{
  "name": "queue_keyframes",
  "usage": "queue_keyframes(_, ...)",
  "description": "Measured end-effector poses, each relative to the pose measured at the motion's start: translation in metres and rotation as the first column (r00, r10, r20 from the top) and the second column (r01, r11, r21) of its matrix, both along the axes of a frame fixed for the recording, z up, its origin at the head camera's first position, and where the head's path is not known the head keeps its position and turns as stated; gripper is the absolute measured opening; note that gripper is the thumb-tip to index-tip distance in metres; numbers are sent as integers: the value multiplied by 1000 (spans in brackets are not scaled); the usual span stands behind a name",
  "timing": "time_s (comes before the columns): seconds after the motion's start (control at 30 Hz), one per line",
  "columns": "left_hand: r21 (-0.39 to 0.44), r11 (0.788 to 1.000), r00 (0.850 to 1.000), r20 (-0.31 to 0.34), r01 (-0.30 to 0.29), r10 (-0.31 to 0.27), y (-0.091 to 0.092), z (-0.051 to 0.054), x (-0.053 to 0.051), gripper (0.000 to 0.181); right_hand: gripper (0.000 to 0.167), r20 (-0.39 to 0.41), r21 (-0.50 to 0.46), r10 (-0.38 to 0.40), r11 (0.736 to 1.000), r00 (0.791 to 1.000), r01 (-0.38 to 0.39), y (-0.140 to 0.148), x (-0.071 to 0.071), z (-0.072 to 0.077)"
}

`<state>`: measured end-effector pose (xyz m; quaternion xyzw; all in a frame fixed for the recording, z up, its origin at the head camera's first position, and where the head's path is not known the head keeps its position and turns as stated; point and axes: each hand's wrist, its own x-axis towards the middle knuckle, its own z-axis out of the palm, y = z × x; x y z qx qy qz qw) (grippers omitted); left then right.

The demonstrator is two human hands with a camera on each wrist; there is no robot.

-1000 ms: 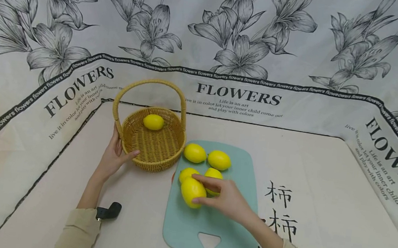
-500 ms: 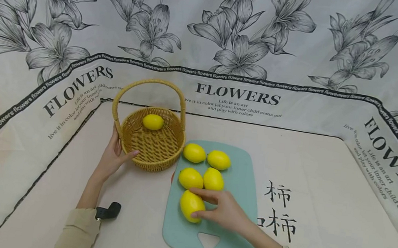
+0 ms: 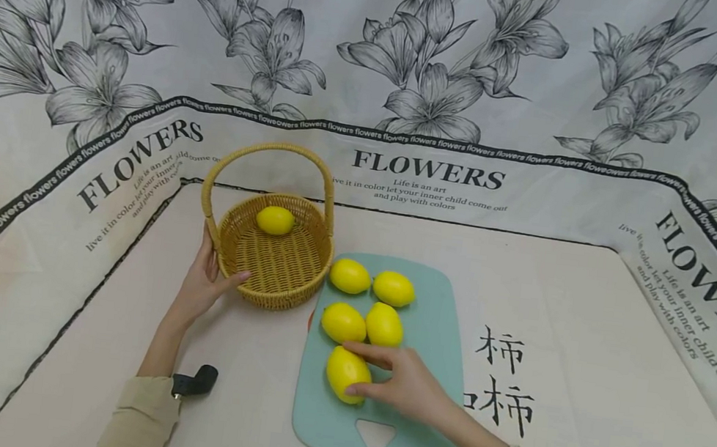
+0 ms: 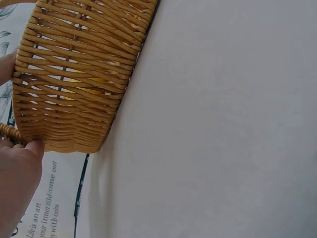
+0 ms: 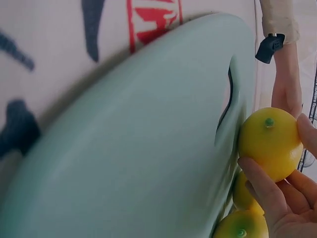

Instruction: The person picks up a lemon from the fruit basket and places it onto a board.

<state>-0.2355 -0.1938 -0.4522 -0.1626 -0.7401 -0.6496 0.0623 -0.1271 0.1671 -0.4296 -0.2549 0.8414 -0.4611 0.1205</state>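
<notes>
My left hand (image 3: 209, 282) holds the near left side of a round wicker basket (image 3: 283, 297), thumb over the rim. One lemon (image 3: 275, 221) lies inside at the back. In the left wrist view the woven wall (image 4: 81, 64) fills the upper left, and yellow shows through its gaps. My right hand (image 3: 409, 384) pinches a lemon (image 3: 344, 371) between thumb and fingers, low over the light-green cutting board (image 3: 418, 422). The right wrist view has this lemon (image 5: 270, 139) against the board's surface. Several other lemons (image 3: 349, 276) lie on the board just beyond it, in two rows.
A pale cloth (image 3: 591, 338) with black printed characters covers the table. Behind and at the sides hangs a white floral curtain (image 3: 441, 78). The basket's tall arched handle (image 3: 274, 146) rises above its bowl. A triangular handle hole (image 3: 376, 435) opens near the board's front edge.
My right hand has brought its lemon down and toward me, away from the other lemons, then slightly right. The left hand and the basket have stayed in place.
</notes>
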Motion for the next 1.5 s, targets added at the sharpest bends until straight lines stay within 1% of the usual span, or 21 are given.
queue_keyframes(0.33, 4, 1000, 1000, 13, 7, -7, -1, -3, -3, 113, 59, -65, 11, -18, 1000, 998, 19, 5, -1, 0)
queue_keyframes(0.6, 11, 1000, 1000, 0, 5, -5, -1, -3, -2, 114, 57, -106, 32, -17, 999, 994, 21, 7, -2, 1)
queue_keyframes(0.73, 1, 1000, 1000, 7, -1, 1, 0, 0, -1, 113, 56, -78, 10, -15, 1000, 997, 16, 7, -2, 4)
queue_keyframes(0.87, 5, 1000, 1000, 21, 1, -1, 1, 7, 4, 113, 57, -26, -35, -8, 999, 1000, 8, 7, -2, 8)
queue_keyframes(0.97, 8, 1000, 1000, 26, 0, 0, 2, 10, 6, 112, 57, -15, -46, -6, 999, 1000, 5, 6, -2, 11)
queue_keyframes(1.07, 3, 1000, 1000, 17, -3, 3, 2, 8, 5, 112, 58, -32, -35, -8, 999, 999, 6, 6, -4, 14)
queue_keyframes(1.23, 3, 1000, 1000, -12, -6, 6, 1, 0, 0, 112, 58, -83, -24, -13, 1000, 996, 11, 4, -6, 19)
queue_keyframes(1.33, 6, 1000, 1000, -1, -3, 3, 3, 9, 6, 112, 59, -111, -23, -17, 1000, 994, 14, 3, -7, 24)
queue_keyframes(1.47, 12, 1000, 1000, 24, -1, 0, 7, 21, 13, 111, 59, -114, -51, -26, 998, 993, 20, 0, -10, 31)
queue_keyframes(1.5, 16, 1000, 1000, 25, 2, -3, 6, 21, 13, 112, 59, -113, -59, -29, 998, 993, 22, -1, -11, 33)
